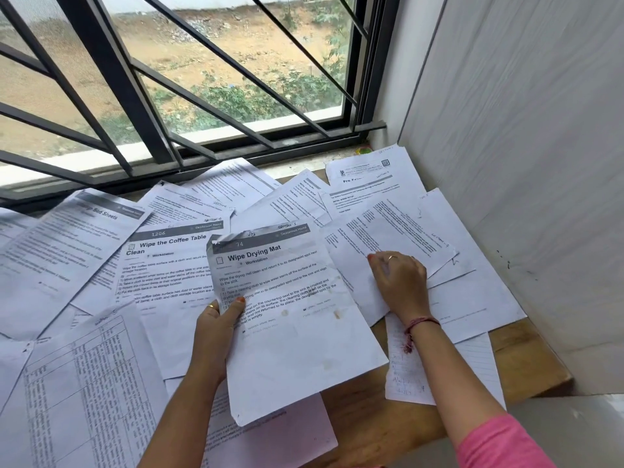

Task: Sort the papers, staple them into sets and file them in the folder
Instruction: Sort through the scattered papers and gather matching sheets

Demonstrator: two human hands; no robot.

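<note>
While the papers (175, 265) lie fanned over most of the wooden bench (526, 363), overlapping w/ no order yet, I'm at the sorting stage; no stapler or folder in view. Window w/ dark bars (141, 96) runs along the far edge, pale wall (523, 163) closes the right side, so it's a tight corner. My left hand (216, 329) pinches the "Wipe Drying Mat" sheet (297, 332) at its left edge, thumb on top, lifting it above the rest. My right hand (400, 282) rests on a sheet (398, 231) in the right pile, fingers curled at its edge, approx. ready to draw it out. Sheets are thin, floppy, already creased & stained, so prob. tear or slide easily; best gripped at an edge or corner, one at a time.
</note>
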